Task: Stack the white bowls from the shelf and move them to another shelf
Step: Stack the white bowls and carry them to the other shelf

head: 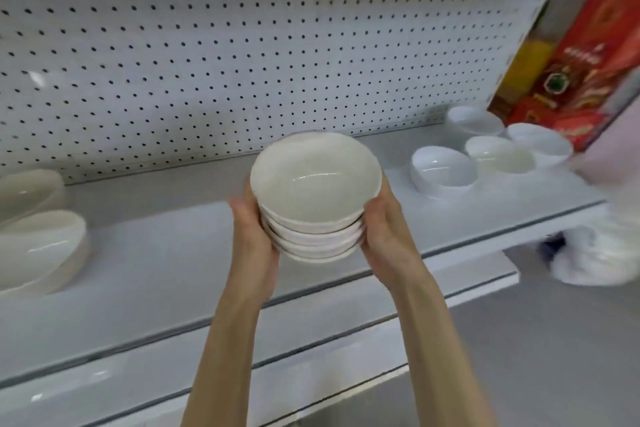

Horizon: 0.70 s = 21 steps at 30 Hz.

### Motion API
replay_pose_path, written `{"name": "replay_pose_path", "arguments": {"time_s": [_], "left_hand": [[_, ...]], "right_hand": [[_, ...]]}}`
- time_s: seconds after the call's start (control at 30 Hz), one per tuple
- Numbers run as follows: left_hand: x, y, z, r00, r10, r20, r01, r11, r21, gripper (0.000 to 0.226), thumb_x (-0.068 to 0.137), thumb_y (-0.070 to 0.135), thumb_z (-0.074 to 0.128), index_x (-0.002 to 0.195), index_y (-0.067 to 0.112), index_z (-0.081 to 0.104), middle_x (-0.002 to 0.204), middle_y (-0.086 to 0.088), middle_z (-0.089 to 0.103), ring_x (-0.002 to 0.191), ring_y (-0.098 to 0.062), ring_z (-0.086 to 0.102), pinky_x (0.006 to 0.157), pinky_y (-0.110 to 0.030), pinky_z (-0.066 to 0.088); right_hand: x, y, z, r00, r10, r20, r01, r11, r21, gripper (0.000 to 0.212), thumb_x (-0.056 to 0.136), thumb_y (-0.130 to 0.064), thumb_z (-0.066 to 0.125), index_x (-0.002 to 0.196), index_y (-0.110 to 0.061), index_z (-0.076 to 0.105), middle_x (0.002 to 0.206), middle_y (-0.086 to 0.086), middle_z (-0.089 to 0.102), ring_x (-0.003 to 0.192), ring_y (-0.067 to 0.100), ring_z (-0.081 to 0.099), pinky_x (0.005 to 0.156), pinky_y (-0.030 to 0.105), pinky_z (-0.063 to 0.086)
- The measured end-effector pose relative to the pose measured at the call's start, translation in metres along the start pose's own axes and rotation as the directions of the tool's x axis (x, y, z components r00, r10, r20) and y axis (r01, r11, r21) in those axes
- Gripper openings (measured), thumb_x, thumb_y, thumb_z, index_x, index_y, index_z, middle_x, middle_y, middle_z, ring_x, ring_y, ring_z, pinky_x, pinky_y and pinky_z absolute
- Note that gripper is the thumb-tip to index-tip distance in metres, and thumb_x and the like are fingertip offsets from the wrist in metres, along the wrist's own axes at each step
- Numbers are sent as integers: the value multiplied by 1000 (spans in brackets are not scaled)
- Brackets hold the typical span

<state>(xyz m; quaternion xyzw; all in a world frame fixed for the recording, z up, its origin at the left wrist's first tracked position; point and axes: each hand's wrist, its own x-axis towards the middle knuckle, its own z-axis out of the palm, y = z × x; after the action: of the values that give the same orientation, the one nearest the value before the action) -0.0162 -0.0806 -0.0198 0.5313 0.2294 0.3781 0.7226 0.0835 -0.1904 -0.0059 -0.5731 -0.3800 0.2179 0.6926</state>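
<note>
A stack of several white bowls [313, 198] is held up in front of the white shelf [166, 263], above its surface. My left hand [254, 236] grips the stack's left side and my right hand [386, 225] grips its right side, fingers curled under and around the lower bowls. Several single white bowls [443, 168] stand on the shelf's right end. Larger white bowls [38, 246] sit stacked at the shelf's far left.
A white pegboard wall [242, 55] backs the shelf. Red and orange boxes [581, 69] lean at the right end behind the single bowls. Lower shelf edges [311, 354] step out below. White bagged goods [595, 253] lie at the lower right.
</note>
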Motion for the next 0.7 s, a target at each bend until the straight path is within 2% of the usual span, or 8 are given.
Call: {"name": "replay_pose_path", "arguments": {"time_s": [0.07,0.1,0.17,0.27,0.33,0.4,0.53,0.7], "left_hand": [[-12,-8,40,996,-21,85,20,1000,10,52,100,51,10,100,37,60,85,23,72,84,8,65,65,-9,50],[-18,-12,61,991,-41,125,38,999,24,41,96,55,21,98,39,59,85,24,72,85,6,66,67,-12,51],[-29,-19,98,972,-91,217,85,996,38,48,73,61,40,110,39,60,104,17,71,102,-5,65,80,-28,55],[-48,-33,150,942,-97,321,89,995,37,68,65,54,49,127,28,56,123,2,66,117,-19,60,101,-51,46],[-67,-46,191,906,-101,411,96,995,33,70,68,55,54,131,25,53,127,0,63,121,-19,57,106,-52,41],[-85,-62,226,857,-99,505,92,995,39,88,67,72,61,137,21,48,134,-2,59,126,-20,53,108,-51,38],[-115,-92,289,759,-154,632,126,988,89,105,64,87,51,140,16,44,139,-5,54,130,-22,49,110,-54,35],[-130,-126,370,653,-176,737,104,984,142,100,70,83,49,143,15,41,140,-4,53,130,-21,49,109,-52,37]], "right_hand": [[-18,-13,-39,996,8,-94,-14,998,-53,91,68,-81,54,140,-26,40,134,-13,56,127,7,50,103,26,43],[-29,-19,-58,991,13,-135,-21,998,-62,93,68,-81,54,141,-26,39,136,-12,55,128,7,49,104,29,43],[-50,-27,-94,979,14,-204,-31,996,-80,87,74,-76,55,144,-29,38,140,-10,52,132,9,46,109,40,39],[-83,-44,-144,944,3,-330,-42,993,-112,71,81,-53,53,144,-25,39,137,-16,53,129,1,46,110,34,39],[-111,-57,-179,921,-44,-388,-19,987,-158,80,77,-49,61,145,-14,36,132,-22,56,125,-4,49,100,17,43],[-139,-68,-210,904,-62,-424,-25,980,-197,83,71,-41,69,142,-14,35,122,-29,60,118,-8,53,91,9,42],[-182,-80,-269,828,-64,-556,-81,969,-233,71,63,-37,66,129,-32,43,115,-29,63,113,-6,56,88,11,44],[-214,-80,-339,707,-98,-701,-120,960,-254,66,66,-35,62,129,-28,46,114,-24,65,109,-4,58,85,11,45]]}}
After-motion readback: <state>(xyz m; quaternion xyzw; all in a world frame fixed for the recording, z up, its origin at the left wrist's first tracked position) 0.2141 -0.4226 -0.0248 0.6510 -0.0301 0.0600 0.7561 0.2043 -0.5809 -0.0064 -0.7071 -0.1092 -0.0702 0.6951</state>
